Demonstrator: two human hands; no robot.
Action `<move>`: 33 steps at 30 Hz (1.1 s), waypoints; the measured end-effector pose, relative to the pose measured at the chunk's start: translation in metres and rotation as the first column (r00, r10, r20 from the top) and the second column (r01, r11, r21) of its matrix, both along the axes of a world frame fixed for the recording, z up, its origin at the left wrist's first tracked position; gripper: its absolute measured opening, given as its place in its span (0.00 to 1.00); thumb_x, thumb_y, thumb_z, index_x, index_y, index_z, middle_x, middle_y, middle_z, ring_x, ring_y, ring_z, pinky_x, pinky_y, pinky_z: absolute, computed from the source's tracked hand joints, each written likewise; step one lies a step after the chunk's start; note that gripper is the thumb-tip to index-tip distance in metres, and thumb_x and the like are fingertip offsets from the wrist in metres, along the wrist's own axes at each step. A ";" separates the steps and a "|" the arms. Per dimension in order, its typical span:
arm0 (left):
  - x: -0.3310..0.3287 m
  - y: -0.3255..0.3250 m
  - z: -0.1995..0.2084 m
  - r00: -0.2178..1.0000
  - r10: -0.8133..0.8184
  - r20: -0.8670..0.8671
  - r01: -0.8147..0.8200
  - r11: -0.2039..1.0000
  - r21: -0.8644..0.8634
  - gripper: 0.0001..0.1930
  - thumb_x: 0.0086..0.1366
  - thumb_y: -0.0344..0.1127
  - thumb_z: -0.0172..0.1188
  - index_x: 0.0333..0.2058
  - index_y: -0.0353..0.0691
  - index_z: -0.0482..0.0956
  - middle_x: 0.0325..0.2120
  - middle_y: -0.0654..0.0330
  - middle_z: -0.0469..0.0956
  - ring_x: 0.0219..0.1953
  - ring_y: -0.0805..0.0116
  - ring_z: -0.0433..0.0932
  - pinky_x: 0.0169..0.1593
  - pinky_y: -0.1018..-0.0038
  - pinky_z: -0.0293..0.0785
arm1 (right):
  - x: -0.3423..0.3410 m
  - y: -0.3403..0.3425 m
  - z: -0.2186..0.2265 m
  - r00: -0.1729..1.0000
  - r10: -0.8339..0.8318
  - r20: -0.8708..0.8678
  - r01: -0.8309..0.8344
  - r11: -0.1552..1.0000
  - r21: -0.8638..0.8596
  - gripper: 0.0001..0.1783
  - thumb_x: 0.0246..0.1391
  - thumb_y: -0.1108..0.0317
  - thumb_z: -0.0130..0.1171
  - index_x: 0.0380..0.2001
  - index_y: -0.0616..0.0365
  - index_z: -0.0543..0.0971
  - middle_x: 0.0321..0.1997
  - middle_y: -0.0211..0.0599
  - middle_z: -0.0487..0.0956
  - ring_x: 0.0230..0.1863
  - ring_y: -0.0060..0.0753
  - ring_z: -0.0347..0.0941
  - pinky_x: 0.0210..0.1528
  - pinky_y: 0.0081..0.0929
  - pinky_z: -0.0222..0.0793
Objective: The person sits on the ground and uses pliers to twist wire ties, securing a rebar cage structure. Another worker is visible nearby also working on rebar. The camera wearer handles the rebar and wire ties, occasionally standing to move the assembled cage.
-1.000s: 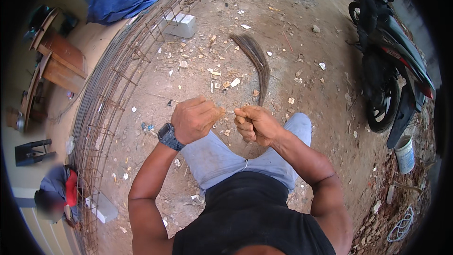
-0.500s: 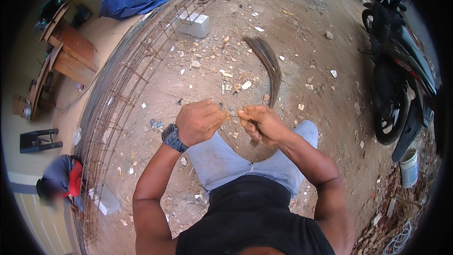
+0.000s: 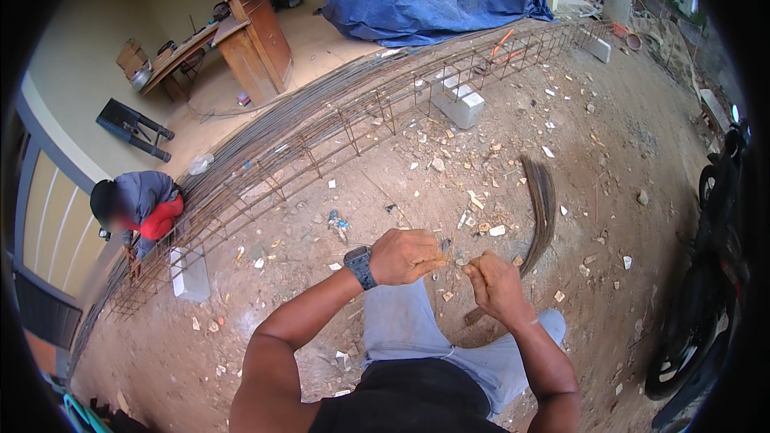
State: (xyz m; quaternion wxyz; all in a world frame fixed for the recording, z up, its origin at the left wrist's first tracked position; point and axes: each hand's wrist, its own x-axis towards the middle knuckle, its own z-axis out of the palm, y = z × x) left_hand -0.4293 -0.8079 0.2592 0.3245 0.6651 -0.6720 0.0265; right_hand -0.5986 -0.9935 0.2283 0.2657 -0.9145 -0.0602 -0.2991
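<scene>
Since 1 s ago the view has swung left, bringing the rebar cage (image 3: pixel 345 124) and a crouching co-worker (image 3: pixel 136 204) into frame. Both hands stayed together over the knees: left hand (image 3: pixel 405 256) and right hand (image 3: pixel 493 285) closed, pinching a thin wire piece (image 3: pixel 447 255) between them, near the curved wire bundle (image 3: pixel 541 200).

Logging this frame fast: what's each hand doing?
Left hand: closed, pinching a thin wire.
Right hand: closed on the same wire.

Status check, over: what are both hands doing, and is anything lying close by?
Left hand and right hand pinched shut on a thin wire. Wire bundle on dirt beyond. Rebar cage farther left, apart.
</scene>
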 end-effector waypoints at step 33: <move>-0.010 0.031 -0.080 0.985 -0.046 -0.165 0.089 0.961 0.262 0.10 0.68 0.40 0.60 0.35 0.39 0.80 0.32 0.54 0.78 0.36 0.53 0.79 0.38 0.61 0.75 | -0.017 0.014 -0.033 0.985 0.129 -0.112 -0.151 0.963 -0.222 0.09 0.53 0.62 0.67 0.33 0.54 0.81 0.28 0.33 0.79 0.26 0.34 0.78 0.26 0.30 0.73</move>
